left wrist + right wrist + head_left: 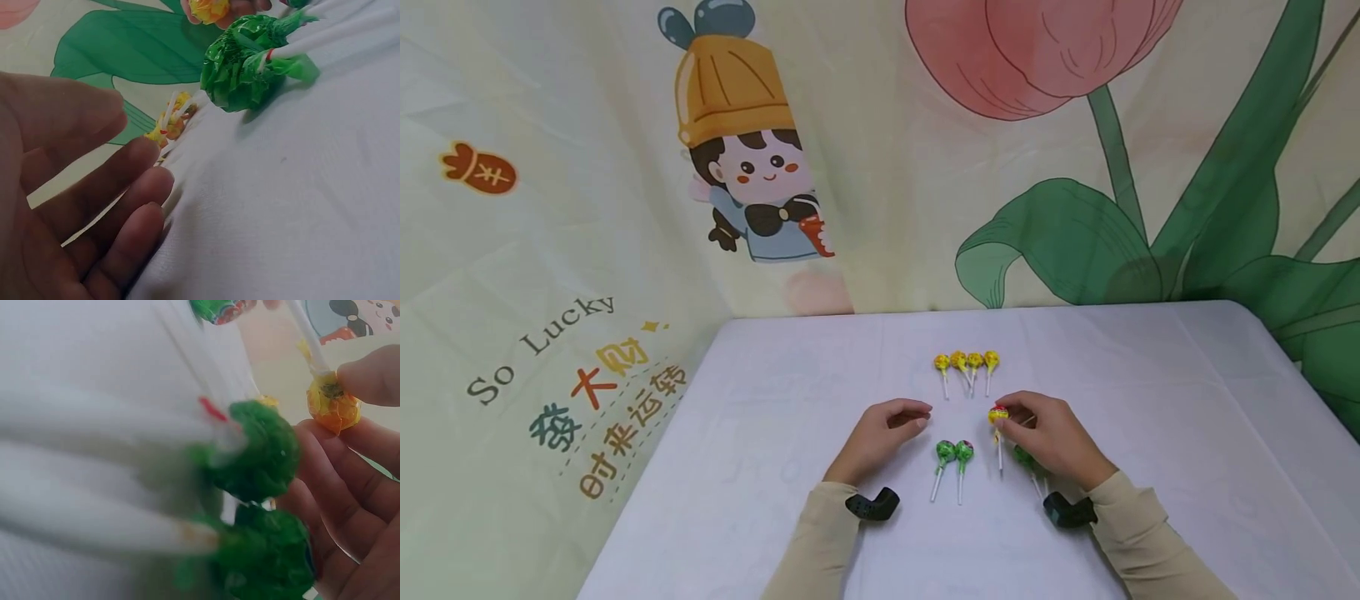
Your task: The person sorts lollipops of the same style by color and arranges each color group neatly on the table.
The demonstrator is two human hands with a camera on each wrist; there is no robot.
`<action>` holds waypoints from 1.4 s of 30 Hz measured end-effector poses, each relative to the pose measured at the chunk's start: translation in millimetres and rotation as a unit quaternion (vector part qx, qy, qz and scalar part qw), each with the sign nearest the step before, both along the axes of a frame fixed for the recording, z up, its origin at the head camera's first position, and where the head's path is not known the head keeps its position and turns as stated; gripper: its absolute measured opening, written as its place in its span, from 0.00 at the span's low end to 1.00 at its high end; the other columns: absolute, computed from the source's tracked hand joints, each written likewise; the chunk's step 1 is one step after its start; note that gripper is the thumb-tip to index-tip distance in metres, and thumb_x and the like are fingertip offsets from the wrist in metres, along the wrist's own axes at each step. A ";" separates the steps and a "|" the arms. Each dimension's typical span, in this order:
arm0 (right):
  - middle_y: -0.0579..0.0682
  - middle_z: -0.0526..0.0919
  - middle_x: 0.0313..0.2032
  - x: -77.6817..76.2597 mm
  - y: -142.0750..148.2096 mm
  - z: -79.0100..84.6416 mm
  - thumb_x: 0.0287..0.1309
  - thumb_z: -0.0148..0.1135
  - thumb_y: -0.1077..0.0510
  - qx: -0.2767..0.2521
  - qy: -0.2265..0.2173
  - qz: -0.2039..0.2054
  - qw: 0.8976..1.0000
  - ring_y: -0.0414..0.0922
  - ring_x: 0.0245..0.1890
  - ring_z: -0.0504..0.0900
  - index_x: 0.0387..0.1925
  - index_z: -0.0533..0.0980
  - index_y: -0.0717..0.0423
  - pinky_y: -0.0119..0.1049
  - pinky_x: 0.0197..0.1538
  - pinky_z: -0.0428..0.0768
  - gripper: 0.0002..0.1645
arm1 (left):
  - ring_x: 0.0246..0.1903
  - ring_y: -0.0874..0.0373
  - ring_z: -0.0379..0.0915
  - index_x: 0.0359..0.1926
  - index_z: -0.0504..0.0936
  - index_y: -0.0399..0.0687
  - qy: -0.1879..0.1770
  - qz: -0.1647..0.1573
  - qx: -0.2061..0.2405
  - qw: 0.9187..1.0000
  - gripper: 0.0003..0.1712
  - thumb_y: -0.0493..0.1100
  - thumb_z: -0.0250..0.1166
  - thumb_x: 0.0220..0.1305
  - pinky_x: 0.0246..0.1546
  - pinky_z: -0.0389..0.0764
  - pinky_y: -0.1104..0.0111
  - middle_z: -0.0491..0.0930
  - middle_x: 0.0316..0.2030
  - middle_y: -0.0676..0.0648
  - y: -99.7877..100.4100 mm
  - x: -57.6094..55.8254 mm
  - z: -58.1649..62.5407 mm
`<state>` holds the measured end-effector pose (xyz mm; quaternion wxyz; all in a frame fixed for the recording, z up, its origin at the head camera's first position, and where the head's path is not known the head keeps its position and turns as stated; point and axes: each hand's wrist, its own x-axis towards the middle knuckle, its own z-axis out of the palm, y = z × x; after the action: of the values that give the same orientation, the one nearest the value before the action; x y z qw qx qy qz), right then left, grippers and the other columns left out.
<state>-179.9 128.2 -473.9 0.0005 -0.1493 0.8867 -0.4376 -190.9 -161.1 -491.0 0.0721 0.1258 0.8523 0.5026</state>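
Observation:
My right hand [1054, 435] pinches a yellow lollipop [997, 414] by its wrapped head between thumb and fingers, and the white stick points down toward the table. In the right wrist view, the thumb presses this lollipop [334, 409] against a finger. Two green lollipops [265, 447] lie beneath that hand, partly hidden by it in the head view. My left hand [883, 435] holds nothing, its fingers loosely bent and spread from the thumb. Just right of it lies a pair of green lollipops [945, 452] with sticks toward me.
Several yellow lollipops [958, 360] lie in a row farther back on the white-covered table [805, 367], sticks toward me. Behind the table's far edge hangs a printed cloth [880, 183] with a cartoon child and a flower. Each wrist wears a black camera [874, 505].

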 end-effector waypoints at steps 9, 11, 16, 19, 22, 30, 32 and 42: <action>0.44 0.84 0.42 -0.5 4.0 2.5 0.62 0.69 0.53 -0.012 -0.021 -0.016 1.000 0.42 0.38 0.80 0.53 0.81 0.55 0.36 0.40 0.81 0.19 | 0.49 0.63 0.78 0.53 0.86 0.58 0.010 -0.013 -0.003 1.000 0.15 0.53 0.66 0.69 0.53 0.76 0.62 0.83 0.47 0.64 -3.6 9.3 0.7; 0.44 0.84 0.41 -0.4 5.0 2.2 0.62 0.69 0.53 -0.011 -0.019 -0.018 1.000 0.42 0.38 0.81 0.52 0.81 0.55 0.36 0.40 0.81 0.19 | 0.48 0.63 0.78 0.53 0.86 0.58 0.011 -0.011 -0.004 1.000 0.15 0.53 0.66 0.69 0.51 0.77 0.62 0.83 0.47 0.63 -2.7 11.5 0.0; 0.44 0.84 0.41 -1.1 8.6 1.1 0.62 0.69 0.53 -0.010 -0.013 -0.019 1.000 0.42 0.38 0.81 0.52 0.81 0.54 0.35 0.38 0.81 0.18 | 0.49 0.63 0.77 0.52 0.86 0.58 0.019 -0.006 -0.014 1.000 0.14 0.52 0.65 0.70 0.52 0.77 0.64 0.83 0.47 0.62 0.3 17.3 -2.1; 0.45 0.84 0.41 -1.4 10.4 1.0 0.63 0.68 0.54 -0.016 -0.008 -0.019 1.000 0.42 0.38 0.81 0.53 0.81 0.55 0.36 0.39 0.81 0.18 | 0.48 0.63 0.78 0.52 0.86 0.57 0.022 -0.001 -0.017 1.000 0.13 0.51 0.65 0.69 0.50 0.77 0.64 0.83 0.47 0.62 1.9 20.1 -1.1; 0.46 0.84 0.41 -1.8 11.8 0.9 0.63 0.68 0.54 -0.020 -0.006 -0.023 1.000 0.42 0.38 0.81 0.54 0.80 0.55 0.36 0.40 0.81 0.19 | 0.44 0.63 0.78 0.52 0.86 0.58 0.023 0.004 -0.024 0.999 0.14 0.52 0.66 0.68 0.46 0.78 0.66 0.83 0.45 0.62 2.7 21.6 -0.9; 0.48 0.84 0.42 -3.3 15.3 -0.1 0.65 0.66 0.54 -0.041 -0.017 -0.032 0.999 0.46 0.38 0.80 0.55 0.80 0.56 0.37 0.30 0.81 0.19 | 0.40 0.63 0.77 0.53 0.85 0.59 0.036 -0.006 -0.037 0.999 0.14 0.51 0.67 0.68 0.44 0.78 0.67 0.82 0.45 0.62 3.7 24.6 1.0; 0.48 0.84 0.42 -2.2 14.6 -0.4 0.65 0.66 0.54 -0.043 -0.023 -0.031 0.998 0.46 0.38 0.80 0.56 0.79 0.56 0.37 0.29 0.81 0.20 | 0.41 0.63 0.77 0.53 0.85 0.60 0.036 -0.011 -0.041 0.998 0.14 0.51 0.67 0.68 0.45 0.77 0.67 0.82 0.47 0.63 2.7 26.7 1.2; 0.49 0.82 0.41 -0.8 15.9 -1.7 0.66 0.66 0.49 -0.052 -0.039 -0.040 0.997 0.48 0.36 0.79 0.56 0.79 0.54 0.38 0.28 0.82 0.22 | 0.52 0.64 0.75 0.56 0.84 0.57 0.052 -0.037 -0.042 0.997 0.18 0.49 0.68 0.66 0.56 0.75 0.62 0.80 0.51 0.63 3.1 33.8 3.0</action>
<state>-180.6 144.0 -475.6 0.0096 -0.0970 0.8673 -0.4882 -157.1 -158.0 -488.0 0.0508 0.1800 0.8699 0.4564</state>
